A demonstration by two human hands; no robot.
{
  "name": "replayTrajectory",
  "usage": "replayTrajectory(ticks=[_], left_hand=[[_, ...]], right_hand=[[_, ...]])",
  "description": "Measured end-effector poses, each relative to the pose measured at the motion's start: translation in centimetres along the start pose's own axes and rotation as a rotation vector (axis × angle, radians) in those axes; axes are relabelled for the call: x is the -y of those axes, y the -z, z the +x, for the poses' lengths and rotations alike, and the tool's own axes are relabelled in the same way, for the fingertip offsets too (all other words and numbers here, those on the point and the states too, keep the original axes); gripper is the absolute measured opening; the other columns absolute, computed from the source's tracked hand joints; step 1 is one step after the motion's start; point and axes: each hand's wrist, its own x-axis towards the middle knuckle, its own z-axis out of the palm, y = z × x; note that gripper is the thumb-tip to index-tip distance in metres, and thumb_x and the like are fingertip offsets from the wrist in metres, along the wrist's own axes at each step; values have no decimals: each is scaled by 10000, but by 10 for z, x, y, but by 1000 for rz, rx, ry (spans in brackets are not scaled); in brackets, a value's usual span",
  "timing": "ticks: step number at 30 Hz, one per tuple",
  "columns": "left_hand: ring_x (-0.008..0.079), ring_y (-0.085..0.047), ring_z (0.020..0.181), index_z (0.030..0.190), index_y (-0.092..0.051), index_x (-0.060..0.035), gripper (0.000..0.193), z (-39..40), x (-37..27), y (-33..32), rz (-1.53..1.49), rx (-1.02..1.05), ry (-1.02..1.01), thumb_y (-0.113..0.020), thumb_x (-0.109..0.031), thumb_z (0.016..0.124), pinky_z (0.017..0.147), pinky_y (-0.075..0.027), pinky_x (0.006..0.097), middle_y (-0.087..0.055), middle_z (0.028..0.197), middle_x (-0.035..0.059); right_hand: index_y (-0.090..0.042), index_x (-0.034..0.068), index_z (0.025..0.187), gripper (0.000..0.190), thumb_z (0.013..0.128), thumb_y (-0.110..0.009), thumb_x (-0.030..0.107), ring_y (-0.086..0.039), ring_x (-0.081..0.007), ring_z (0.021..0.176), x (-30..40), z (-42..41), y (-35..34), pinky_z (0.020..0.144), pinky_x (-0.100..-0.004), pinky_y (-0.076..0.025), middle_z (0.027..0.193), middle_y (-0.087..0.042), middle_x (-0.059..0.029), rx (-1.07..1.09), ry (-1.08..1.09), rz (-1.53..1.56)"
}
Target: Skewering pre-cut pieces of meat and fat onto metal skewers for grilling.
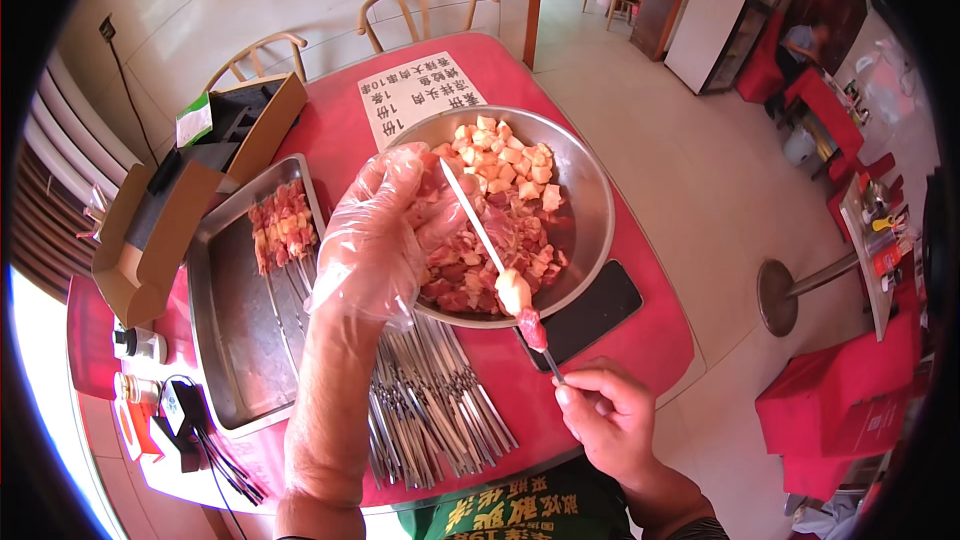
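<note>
My right hand [608, 418] grips the lower end of a flat metal skewer [474, 219]. A pale fat cube [514, 291] and a red meat piece [532, 330] are threaded on it. The skewer's bare tip points up beside the fingers of my left hand [379, 229], which wears a clear plastic glove. Reddish meat shows between those gloved fingers, partly hidden by the glove. Beneath lies a steel bowl [596, 229] with cut red meat [487, 255] on the near side and pale fat cubes [502, 154] at the far side.
Left of the bowl, a metal tray [240, 345] holds several loaded skewers [283, 229]. Many bare skewers [431, 405] lie fanned near the front table edge. A black phone-like slab [600, 315] is partly under the bowl. Farther off are an open cardboard box [161, 240], a printed sheet [409, 90] and chairs [424, 7].
</note>
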Motion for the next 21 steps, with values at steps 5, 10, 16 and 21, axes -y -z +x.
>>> replayTrajectory(ticks=[5, 10, 16, 21], left_hand=[[320, -700, 1049, 1178, -619, 25, 186, -1, 5, 4, -63, -119, -56, -599, -96, 1038, 947, -628, 394, -679, 1111, 202], [301, -698, 1025, 1160, -622, 13, 166, -3, 10, -1, -135, -190, -89, -601, -96, 1037, 936, -620, 379, -681, 1086, 188], [332, -710, 964, 1098, -592, 31, 111, -3, 12, -2, -143, -185, -88, -584, -63, 1040, 880, -641, 423, -666, 1026, 192], [293, -705, 945, 1111, -614, 20, 137, -1, 16, 3, -145, -180, -126, -628, -80, 1019, 876, -633, 381, -678, 1032, 174]], right_hand=[[-697, -51, 1049, 116, 933, -697, -58, -530, -29, 649, 2, -10, -5, 547, -196, -391, 921, -650, -62, 38, 1, -58], [-702, -42, 1042, 122, 922, -701, -67, -533, -40, 636, -5, -12, -7, 542, -209, -397, 914, -658, -64, 51, 30, -118], [-703, -36, 1044, 118, 930, -696, -63, -548, -42, 656, -1, -7, -11, 545, -211, -409, 915, -658, -65, 49, 35, -126], [-703, -38, 1043, 111, 935, -693, -60, -556, -42, 665, 2, -6, -16, 555, -205, -422, 913, -656, -63, 32, -8, -115]])
